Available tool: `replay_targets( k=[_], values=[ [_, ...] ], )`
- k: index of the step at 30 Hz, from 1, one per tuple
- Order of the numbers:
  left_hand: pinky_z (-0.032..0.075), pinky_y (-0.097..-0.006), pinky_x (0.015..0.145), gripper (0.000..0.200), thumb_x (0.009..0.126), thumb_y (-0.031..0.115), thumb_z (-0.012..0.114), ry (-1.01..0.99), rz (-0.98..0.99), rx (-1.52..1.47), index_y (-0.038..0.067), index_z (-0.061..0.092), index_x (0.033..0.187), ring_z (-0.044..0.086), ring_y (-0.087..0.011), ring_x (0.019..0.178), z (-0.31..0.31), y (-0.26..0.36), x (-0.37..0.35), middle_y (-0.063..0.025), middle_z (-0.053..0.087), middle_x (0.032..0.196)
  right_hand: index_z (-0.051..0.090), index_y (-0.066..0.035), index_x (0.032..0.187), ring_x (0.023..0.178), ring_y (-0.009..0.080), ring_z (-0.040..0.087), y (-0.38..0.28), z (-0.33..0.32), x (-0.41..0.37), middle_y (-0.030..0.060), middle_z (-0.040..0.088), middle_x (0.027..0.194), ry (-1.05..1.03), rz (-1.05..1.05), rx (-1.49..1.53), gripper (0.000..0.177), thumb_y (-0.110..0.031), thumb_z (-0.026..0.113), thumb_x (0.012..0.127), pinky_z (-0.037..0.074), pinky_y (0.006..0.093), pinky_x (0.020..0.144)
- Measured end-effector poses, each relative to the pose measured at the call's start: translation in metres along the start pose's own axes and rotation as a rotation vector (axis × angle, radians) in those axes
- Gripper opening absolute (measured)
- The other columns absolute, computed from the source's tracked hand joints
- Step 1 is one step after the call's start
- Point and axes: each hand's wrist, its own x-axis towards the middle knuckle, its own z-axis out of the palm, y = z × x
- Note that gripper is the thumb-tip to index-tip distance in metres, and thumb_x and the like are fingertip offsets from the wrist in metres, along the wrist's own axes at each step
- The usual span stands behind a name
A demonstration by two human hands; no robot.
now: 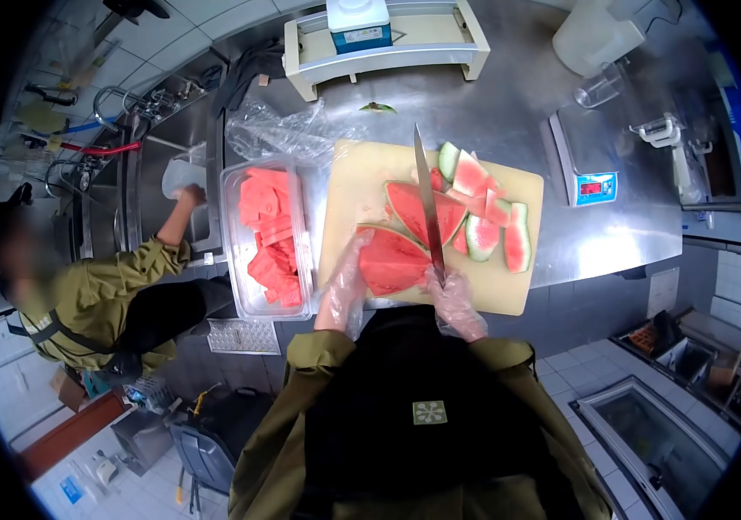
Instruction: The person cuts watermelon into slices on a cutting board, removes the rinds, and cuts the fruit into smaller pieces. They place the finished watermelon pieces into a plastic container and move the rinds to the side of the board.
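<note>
My right hand (454,303), in a clear plastic glove, grips a long knife (427,191) whose blade points away from me over the cutting board (344,191). My left hand (347,283), also gloved, rests against the left side of a watermelon piece (388,260) with its fingers wrapped at the edge. Behind that lies another large watermelon wedge (409,206), partly under the blade. Rind pieces and offcuts (483,236) are scattered on the board's right side. Left of the board, a clear container (305,260) holds red watermelon flesh (273,269) in two heaps.
A co-worker (93,295) reaches into the sink (154,156) at left. Crumpled plastic film (279,126) lies behind the container. A scale (571,160) stands at right, a cream rack (379,61) at the back, and a rind scrap (378,108) behind the board.
</note>
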Motion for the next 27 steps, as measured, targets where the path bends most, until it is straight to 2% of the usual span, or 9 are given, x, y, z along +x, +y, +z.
replay_targets(
  k=[3,5,9,12,15,18,22,25,27],
  values=[
    [0.045,-0.0401,0.098,0.046,0.088,0.028,0.063,-0.004,0.064,-0.161,0.004,0.052,0.125,0.058,-0.0255,0.110,-0.022,0.003,-0.001,-0.0125,0.060,0.120,0.060,0.000,0.118,0.078,0.0365,0.065,-0.032,-0.003,-0.005,0.0194,0.067,0.082,0.054,-0.136,-0.036,0.035,-0.023,0.061,0.090,0.052,0.0408,0.069],
    [0.044,-0.0395,0.098,0.044,0.087,0.027,0.064,-0.095,0.108,-0.256,0.003,0.054,0.122,0.057,-0.0242,0.111,-0.035,0.007,0.005,-0.0118,0.060,0.120,0.055,0.001,0.125,0.081,0.0374,0.065,-0.060,-0.010,-0.005,0.0207,0.066,0.089,0.091,-0.312,-0.146,0.042,-0.017,0.063,0.087,0.052,0.0425,0.071],
    [0.043,-0.0401,0.100,0.051,0.090,0.034,0.063,-0.063,0.224,-0.088,0.001,0.051,0.127,0.058,-0.0257,0.112,-0.014,0.024,-0.006,-0.0131,0.059,0.123,0.050,0.003,0.131,0.087,0.0392,0.064,-0.075,-0.007,0.011,0.0230,0.063,0.103,0.187,-0.597,-0.363,0.053,-0.008,0.066,0.081,0.051,0.0445,0.077],
    [0.039,-0.0357,0.105,0.068,0.091,0.045,0.062,0.036,0.250,0.113,-0.002,0.044,0.137,0.053,-0.0230,0.120,-0.037,0.017,0.005,-0.0125,0.055,0.130,0.049,0.003,0.132,0.092,0.0410,0.062,-0.082,-0.015,0.015,0.0240,0.061,0.110,0.089,-0.589,-0.364,0.055,-0.007,0.066,0.080,0.051,0.0440,0.080],
    [0.036,-0.0324,0.106,0.078,0.090,0.050,0.061,0.097,0.280,0.290,-0.001,0.037,0.144,0.047,-0.0197,0.125,-0.063,0.013,0.017,-0.0107,0.050,0.136,0.053,0.005,0.127,0.094,0.0355,0.065,-0.081,-0.011,0.018,0.0221,0.064,0.110,0.066,-0.546,-0.272,0.047,-0.009,0.065,0.084,0.052,0.0403,0.080],
    [0.036,-0.0324,0.105,0.077,0.090,0.050,0.061,0.098,0.279,0.266,0.001,0.038,0.144,0.047,-0.0194,0.125,-0.062,0.012,0.012,-0.0104,0.050,0.137,0.058,0.005,0.120,0.085,0.0229,0.068,-0.082,-0.003,0.021,0.0167,0.068,0.098,0.056,-0.387,0.077,0.037,-0.014,0.063,0.090,0.052,0.0345,0.073],
    [0.037,-0.0321,0.104,0.075,0.090,0.049,0.062,0.068,0.245,0.144,0.002,0.039,0.144,0.048,-0.0193,0.123,-0.051,0.015,0.004,-0.0104,0.051,0.136,0.064,-0.002,0.112,0.062,0.0098,0.059,-0.082,-0.015,0.025,0.0058,0.066,0.075,-0.033,-0.208,0.073,0.028,-0.021,0.061,0.093,0.048,0.0275,0.059],
    [0.038,-0.0320,0.103,0.072,0.091,0.047,0.062,0.074,0.192,0.187,0.002,0.040,0.143,0.049,-0.0189,0.122,-0.033,0.028,-0.006,-0.0104,0.052,0.135,0.066,-0.002,0.106,0.062,0.0098,0.060,-0.071,-0.017,0.025,0.0052,0.066,0.074,-0.088,-0.146,0.197,0.025,-0.023,0.061,0.093,0.048,0.0287,0.058],
    [0.040,-0.0319,0.102,0.069,0.093,0.045,0.061,0.082,0.173,0.179,0.002,0.040,0.143,0.050,-0.0186,0.121,-0.021,0.033,-0.018,-0.0098,0.052,0.134,0.067,-0.002,0.104,0.061,0.0150,0.062,-0.068,-0.014,0.028,0.0086,0.067,0.076,-0.090,-0.102,0.177,0.024,-0.022,0.062,0.092,0.049,0.0305,0.058]
  ],
)
